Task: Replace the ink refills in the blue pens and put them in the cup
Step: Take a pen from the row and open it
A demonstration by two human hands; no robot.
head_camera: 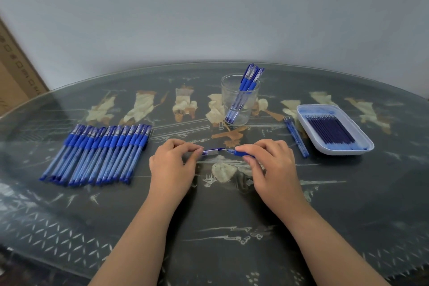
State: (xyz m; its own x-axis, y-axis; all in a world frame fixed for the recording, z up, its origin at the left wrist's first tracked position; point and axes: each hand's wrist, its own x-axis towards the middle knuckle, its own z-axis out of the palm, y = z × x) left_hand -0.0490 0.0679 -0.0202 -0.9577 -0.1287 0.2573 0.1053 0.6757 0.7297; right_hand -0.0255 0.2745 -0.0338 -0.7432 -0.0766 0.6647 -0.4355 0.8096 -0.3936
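A dark inlaid table (232, 227) under a glass top stands against a plain grey wall (209, 18). A cardboard box (14, 72) shows at the upper left edge.

At centre frame, the left hand (171, 165) pinches a clear cap (210, 152) between thumb and fingertips. The right hand (271, 165) grips a pen (240, 153) around its blue rubber sleeve, fingers curled. Pen tip and cap mouth face each other, just apart.

A row of pens (97, 153) lies at left centre. The cup (226, 100) stands at upper centre, with a few pens inside leaning right. A white tray (301, 114) of refills (329, 131) sits at right, with two loose blue rods (297, 138) just beside its left edge.

Likely hazards:
- The exposed tip can mark fingers or glass if it drags.
- The small cap can slip from a light pinch and roll on the smooth glass.
- Whether this pen holds a new refill cannot be told. Returning it to the left row would cause rework.
- A careless reach can tip the cup, since its pens lean to one side.
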